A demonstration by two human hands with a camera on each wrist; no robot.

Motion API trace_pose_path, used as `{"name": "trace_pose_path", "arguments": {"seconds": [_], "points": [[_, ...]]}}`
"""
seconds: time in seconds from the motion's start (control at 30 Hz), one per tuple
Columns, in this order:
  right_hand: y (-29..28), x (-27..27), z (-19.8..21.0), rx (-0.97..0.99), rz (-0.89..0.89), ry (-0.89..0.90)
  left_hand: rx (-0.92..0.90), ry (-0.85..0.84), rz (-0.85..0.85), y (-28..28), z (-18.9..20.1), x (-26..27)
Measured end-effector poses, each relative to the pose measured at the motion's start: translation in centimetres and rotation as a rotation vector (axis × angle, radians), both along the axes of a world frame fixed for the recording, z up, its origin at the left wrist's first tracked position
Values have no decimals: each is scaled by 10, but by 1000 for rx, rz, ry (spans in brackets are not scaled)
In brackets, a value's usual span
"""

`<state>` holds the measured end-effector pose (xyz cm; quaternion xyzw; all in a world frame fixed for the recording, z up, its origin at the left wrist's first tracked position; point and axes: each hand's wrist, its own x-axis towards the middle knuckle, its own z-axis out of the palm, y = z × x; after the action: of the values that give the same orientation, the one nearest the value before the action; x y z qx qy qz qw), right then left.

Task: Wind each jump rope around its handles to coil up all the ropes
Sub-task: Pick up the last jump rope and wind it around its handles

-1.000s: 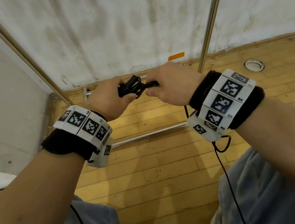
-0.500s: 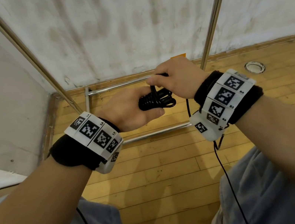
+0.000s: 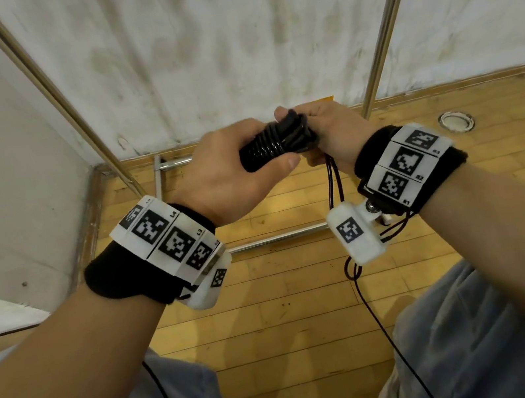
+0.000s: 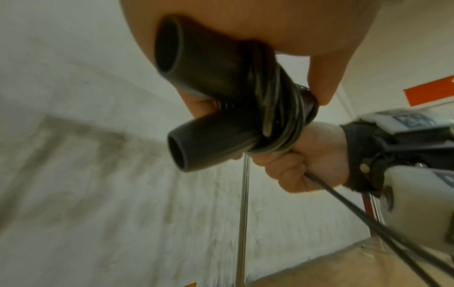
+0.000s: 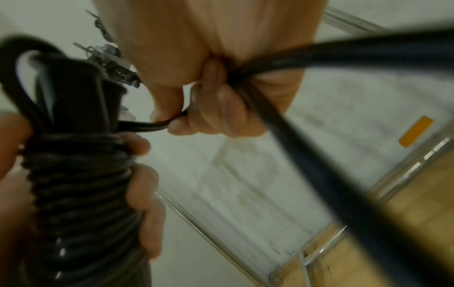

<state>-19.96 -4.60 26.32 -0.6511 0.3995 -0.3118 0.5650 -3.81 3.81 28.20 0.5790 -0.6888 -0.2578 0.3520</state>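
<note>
My left hand [image 3: 235, 172] grips the two black jump rope handles [image 4: 211, 108] held side by side, with several turns of black rope [image 3: 274, 144] coiled around them. In the left wrist view the handles' open ends point out past my palm [image 4: 270, 23]. My right hand [image 3: 330, 133] sits at the right end of the bundle and pinches the loose rope [image 5: 152, 124] between thumb and fingers. Two strands of free rope [image 3: 333, 183] hang down from it toward the floor. In the right wrist view the coil [image 5: 78, 184] fills the left side, wrapped by my left fingers [image 5: 142, 186].
A wooden floor [image 3: 305, 296] lies below, with a white wall [image 3: 229, 48] behind. A metal frame stands there, with slanted poles [image 3: 384, 22] and floor bars [image 3: 278, 238]. A round metal floor fitting [image 3: 456, 121] is at the right. My knees in grey trousers [image 3: 468, 338] fill the bottom.
My right hand has swung round the right end of the bundle, laying the rope round the handles. The left hand keeps its grip, turned thumb-side up; the view drifted slightly.
</note>
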Motion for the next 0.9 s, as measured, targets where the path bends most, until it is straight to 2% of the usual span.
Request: {"name": "trace_pose_path", "arguments": {"seconds": [0.1,0.2,0.33,0.53,0.67,0.77,0.83,0.9], "points": [[4,9,-5,72,-13,-150,-41,67,78,-5,3,4],[15,22,-8,80,-16,-151,-58,143,123,-11,3,10],[24,34,-10,64,-35,-77,-68,202,148,-17,0,15],[33,36,-13,-53,7,88,-62,284,327,-31,-1,28],[31,35,-14,-144,40,284,-67,208,304,-33,-3,27],[27,33,-15,-172,16,429,-47,226,266,-33,-4,26],[26,33,-14,-168,1,468,-29,269,243,-32,-4,26],[27,35,-13,-119,11,417,-24,349,254,-32,-4,26]]}}
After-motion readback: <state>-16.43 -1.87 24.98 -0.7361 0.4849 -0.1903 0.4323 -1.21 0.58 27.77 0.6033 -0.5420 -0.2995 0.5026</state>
